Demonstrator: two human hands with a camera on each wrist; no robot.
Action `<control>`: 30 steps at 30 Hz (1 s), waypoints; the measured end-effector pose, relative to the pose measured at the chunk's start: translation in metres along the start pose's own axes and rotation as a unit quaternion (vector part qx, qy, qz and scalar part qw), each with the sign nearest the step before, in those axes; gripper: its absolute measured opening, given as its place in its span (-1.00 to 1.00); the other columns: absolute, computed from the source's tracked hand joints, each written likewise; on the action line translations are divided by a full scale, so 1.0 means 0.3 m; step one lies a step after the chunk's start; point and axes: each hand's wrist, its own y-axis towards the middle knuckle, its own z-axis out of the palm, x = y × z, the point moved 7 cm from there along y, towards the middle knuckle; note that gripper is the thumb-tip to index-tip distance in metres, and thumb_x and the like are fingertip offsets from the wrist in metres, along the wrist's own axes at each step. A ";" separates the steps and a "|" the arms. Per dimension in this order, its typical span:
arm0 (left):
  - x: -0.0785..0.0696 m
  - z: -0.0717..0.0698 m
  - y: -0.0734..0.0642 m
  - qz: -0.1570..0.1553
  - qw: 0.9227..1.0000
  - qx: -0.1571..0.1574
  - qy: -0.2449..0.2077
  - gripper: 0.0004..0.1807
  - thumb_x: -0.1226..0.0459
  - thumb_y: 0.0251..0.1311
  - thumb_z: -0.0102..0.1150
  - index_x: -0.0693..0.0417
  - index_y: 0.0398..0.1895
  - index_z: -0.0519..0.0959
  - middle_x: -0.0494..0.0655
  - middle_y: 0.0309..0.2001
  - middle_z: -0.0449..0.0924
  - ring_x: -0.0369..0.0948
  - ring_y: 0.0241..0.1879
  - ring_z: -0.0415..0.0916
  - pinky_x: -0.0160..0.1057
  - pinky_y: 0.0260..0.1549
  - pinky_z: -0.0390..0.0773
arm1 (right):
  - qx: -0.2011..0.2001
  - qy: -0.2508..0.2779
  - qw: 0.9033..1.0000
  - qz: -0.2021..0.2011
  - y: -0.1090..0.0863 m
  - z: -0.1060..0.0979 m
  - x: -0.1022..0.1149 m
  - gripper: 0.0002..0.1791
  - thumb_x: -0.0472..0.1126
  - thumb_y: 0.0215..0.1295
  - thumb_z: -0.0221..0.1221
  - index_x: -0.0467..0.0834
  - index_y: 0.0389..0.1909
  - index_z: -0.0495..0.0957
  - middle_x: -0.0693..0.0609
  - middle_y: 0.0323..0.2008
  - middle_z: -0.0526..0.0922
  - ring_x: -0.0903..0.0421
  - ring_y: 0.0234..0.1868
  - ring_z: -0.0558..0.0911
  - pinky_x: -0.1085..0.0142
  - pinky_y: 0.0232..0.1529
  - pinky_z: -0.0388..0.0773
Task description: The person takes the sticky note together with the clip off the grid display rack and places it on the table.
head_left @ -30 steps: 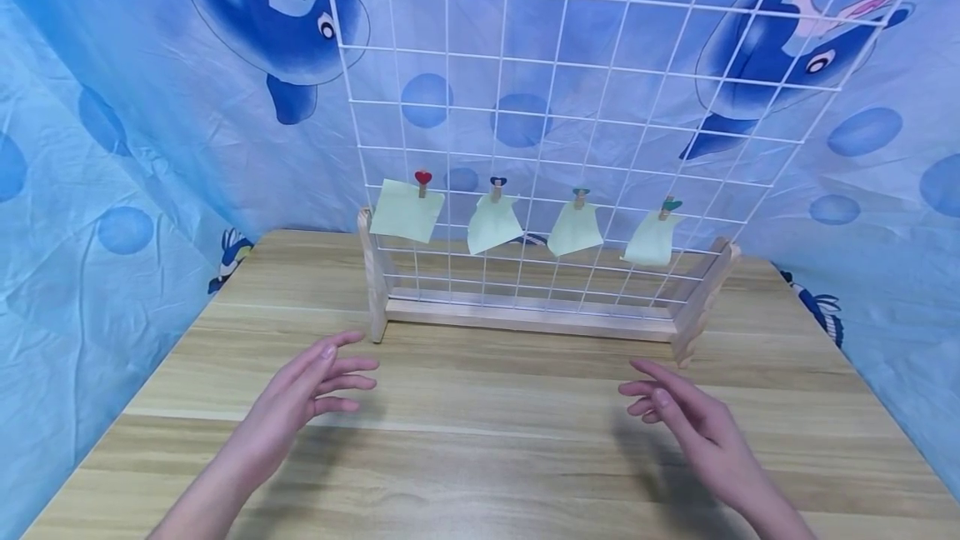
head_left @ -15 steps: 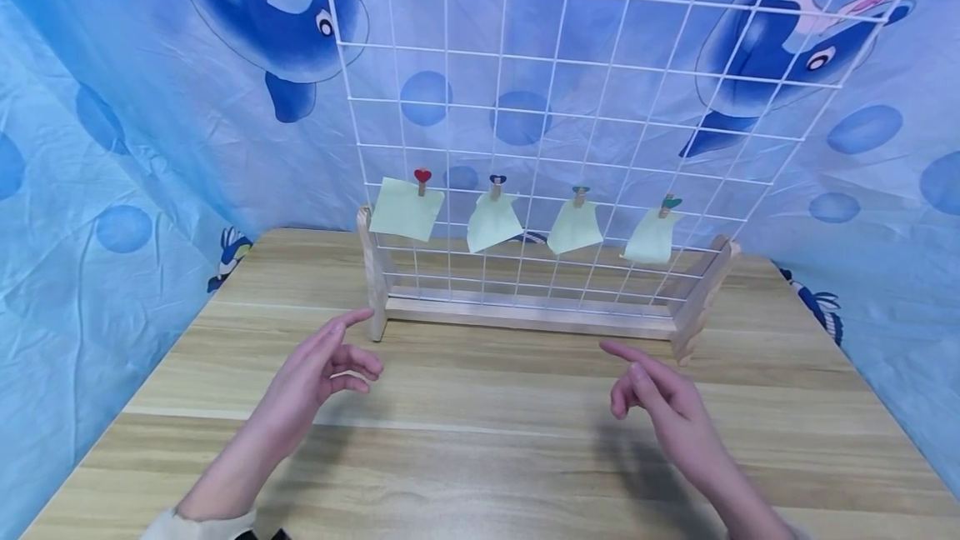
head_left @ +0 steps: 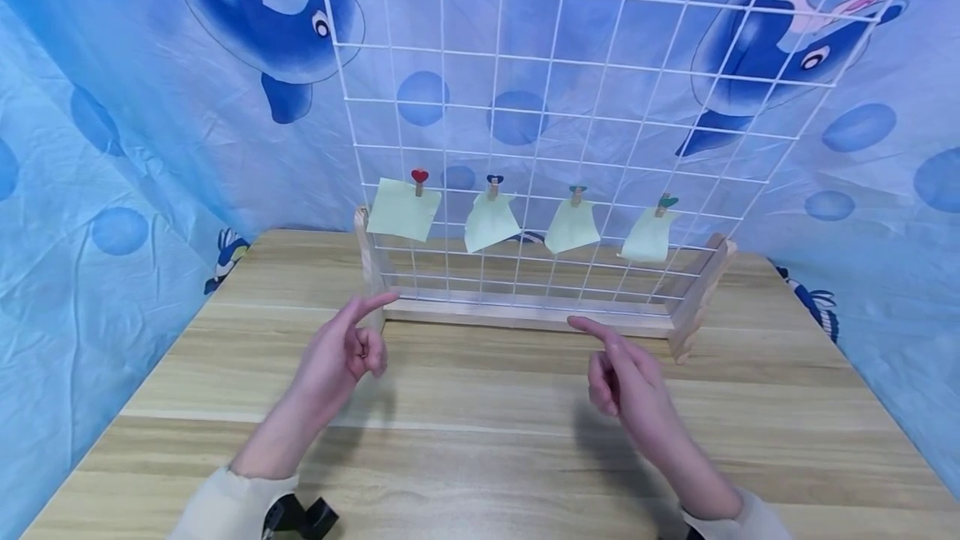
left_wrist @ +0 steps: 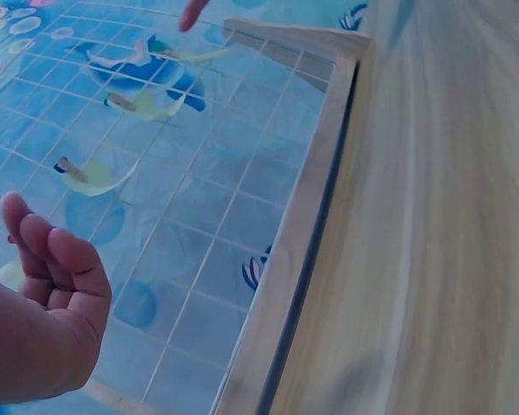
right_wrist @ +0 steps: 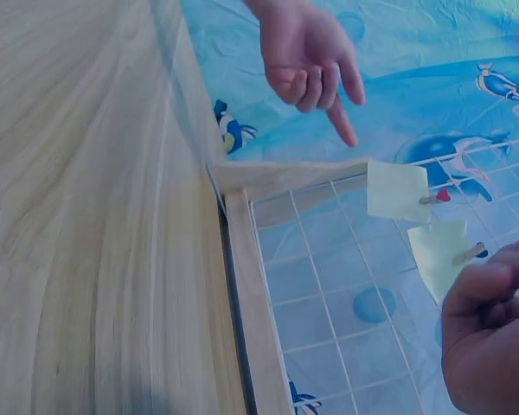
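Note:
A white wire grid panel (head_left: pixel 480 148) stands upright in a wooden stand (head_left: pixel 517 315). Several pale green paper notes (head_left: pixel 489 222) hang in a row low on it, each held by a small wooden clip; the leftmost clip has a red heart (head_left: pixel 420 177). In front of the stand's left end, my left hand (head_left: pixel 341 352) points inward with its index finger, the other fingers curled in. My right hand (head_left: pixel 630 382) points at the stand's bottom rail in much the same way. Neither hand holds anything. The left hand (right_wrist: pixel 307 60) also shows in the right wrist view.
The stand sits toward the back of a wood-grain table (head_left: pixel 465 457). A blue curtain (head_left: pixel 120 140) printed with dolphins and bubbles hangs behind the table and along both sides. A black device (head_left: pixel 300 517) is worn at the left sleeve's cuff.
Both hands have moved forward and inward toward the stand. Their spread, relaxed fingers have drawn in, leaving the index fingers extended. The notes and the grid have stayed in place.

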 end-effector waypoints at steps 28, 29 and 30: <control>-0.024 0.088 0.163 -0.004 0.975 -0.047 -0.216 -0.32 -0.12 0.49 -0.64 0.15 0.29 0.28 -0.32 -0.87 0.15 -0.39 -0.89 0.14 -0.46 -0.87 0.02 | 0.018 0.156 0.985 0.066 0.136 0.155 -0.018 -0.36 0.16 0.54 -0.30 -0.21 0.36 0.27 0.23 -0.86 0.27 0.20 -0.89 0.08 0.27 -0.87 -0.19; -0.026 0.090 0.167 -0.004 0.974 -0.050 -0.219 -0.31 -0.12 0.49 -0.64 0.17 0.31 0.26 -0.33 -0.87 0.15 -0.40 -0.89 0.14 -0.46 -0.88 0.03 | 0.019 0.159 0.985 0.067 0.144 0.161 -0.017 -0.35 0.16 0.53 -0.30 -0.23 0.37 0.25 0.23 -0.87 0.27 0.23 -0.89 0.10 0.28 -0.87 -0.18; -0.027 0.091 0.171 -0.005 0.973 -0.053 -0.224 -0.30 -0.13 0.49 -0.64 0.18 0.32 0.25 -0.33 -0.87 0.15 -0.40 -0.89 0.14 -0.46 -0.89 0.04 | 0.020 0.161 0.984 0.067 0.152 0.167 -0.016 -0.33 0.16 0.54 -0.31 -0.25 0.38 0.22 0.23 -0.87 0.27 0.25 -0.89 0.12 0.29 -0.87 -0.17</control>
